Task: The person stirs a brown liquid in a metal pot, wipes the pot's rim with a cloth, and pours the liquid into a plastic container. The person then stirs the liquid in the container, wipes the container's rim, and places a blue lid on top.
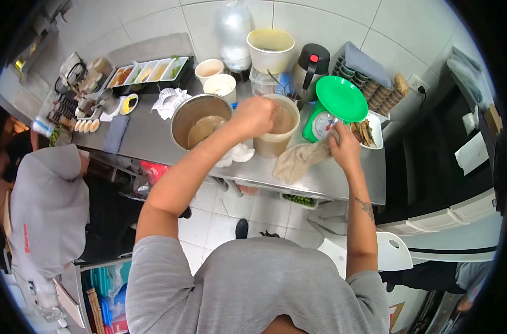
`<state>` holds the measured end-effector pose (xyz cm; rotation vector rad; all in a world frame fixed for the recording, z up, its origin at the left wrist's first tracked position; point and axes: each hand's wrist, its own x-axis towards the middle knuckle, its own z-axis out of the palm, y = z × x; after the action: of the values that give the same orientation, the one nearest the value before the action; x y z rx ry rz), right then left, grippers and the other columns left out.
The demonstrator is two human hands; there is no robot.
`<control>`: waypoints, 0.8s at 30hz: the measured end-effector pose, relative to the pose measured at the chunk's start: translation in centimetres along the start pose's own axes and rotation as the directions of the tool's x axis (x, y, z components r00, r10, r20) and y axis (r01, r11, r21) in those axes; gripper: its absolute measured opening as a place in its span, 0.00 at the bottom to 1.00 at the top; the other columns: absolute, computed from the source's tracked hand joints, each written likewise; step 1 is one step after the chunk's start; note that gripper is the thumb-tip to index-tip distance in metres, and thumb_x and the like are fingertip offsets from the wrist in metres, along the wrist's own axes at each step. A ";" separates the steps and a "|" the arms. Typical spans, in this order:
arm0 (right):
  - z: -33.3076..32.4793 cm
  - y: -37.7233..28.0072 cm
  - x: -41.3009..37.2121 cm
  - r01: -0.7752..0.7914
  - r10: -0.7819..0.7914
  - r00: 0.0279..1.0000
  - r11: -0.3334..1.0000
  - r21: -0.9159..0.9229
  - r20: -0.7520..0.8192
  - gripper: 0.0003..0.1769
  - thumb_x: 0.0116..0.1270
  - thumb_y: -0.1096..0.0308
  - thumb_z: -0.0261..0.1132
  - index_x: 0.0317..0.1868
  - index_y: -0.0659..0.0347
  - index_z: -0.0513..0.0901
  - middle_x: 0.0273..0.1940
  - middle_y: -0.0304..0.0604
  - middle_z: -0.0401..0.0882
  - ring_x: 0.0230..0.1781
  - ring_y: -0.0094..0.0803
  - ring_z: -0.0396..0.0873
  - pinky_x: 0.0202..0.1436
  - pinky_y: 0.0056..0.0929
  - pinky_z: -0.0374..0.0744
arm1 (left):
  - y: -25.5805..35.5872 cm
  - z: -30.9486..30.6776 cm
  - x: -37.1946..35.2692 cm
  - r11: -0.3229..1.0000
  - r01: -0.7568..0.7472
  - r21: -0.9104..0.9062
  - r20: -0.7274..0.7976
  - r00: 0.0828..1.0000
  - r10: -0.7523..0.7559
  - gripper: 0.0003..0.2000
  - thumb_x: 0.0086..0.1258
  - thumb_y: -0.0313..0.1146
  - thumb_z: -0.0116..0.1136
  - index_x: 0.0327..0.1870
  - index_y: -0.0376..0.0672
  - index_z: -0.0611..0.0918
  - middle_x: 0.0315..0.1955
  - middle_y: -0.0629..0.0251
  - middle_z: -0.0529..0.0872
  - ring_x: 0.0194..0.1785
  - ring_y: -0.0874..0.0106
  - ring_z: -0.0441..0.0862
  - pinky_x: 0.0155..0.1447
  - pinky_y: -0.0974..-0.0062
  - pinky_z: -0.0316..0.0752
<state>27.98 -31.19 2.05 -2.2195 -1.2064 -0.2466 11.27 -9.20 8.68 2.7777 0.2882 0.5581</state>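
Above the left rim of a plastic tub (271, 146) of brownish liquid is my left hand (257, 117), its fingers curled together; what they hold, if anything, is hidden. My right hand (344, 146) grips one end of a beige cloth (298, 161), which lies on the steel counter (342, 181) in front of the green scale (341, 99). To the left of the tub stands a metal pot (178, 123) with brown liquid inside. A crumpled white cloth (237, 155) lies between pot and tub.
Behind are a thermos (308, 69), a yellowish tub (270, 50) and white tubs (220, 86). A tray of sliced food (374, 131) sits right of the scale. Ingredient trays (145, 73) stand at the back left. A person in grey (47, 206) is at the left, another (470, 278) at the lower right.
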 end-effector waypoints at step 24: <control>7.2 -5.9 6.5 0.055 0.003 0.992 0.887 0.458 -0.125 0.17 0.70 0.61 0.47 0.43 0.64 0.79 0.38 0.57 0.76 0.42 0.53 0.74 0.47 0.42 0.72 | -2.0 0.4 3.8 0.908 -0.209 0.362 0.018 0.976 0.217 0.08 0.46 0.27 0.58 0.28 0.36 0.80 0.25 0.51 0.82 0.33 0.55 0.81 0.38 0.60 0.75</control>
<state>26.06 -20.09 1.43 -1.7492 -1.0944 -0.0903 14.60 -6.45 9.02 3.1898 0.0974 0.6448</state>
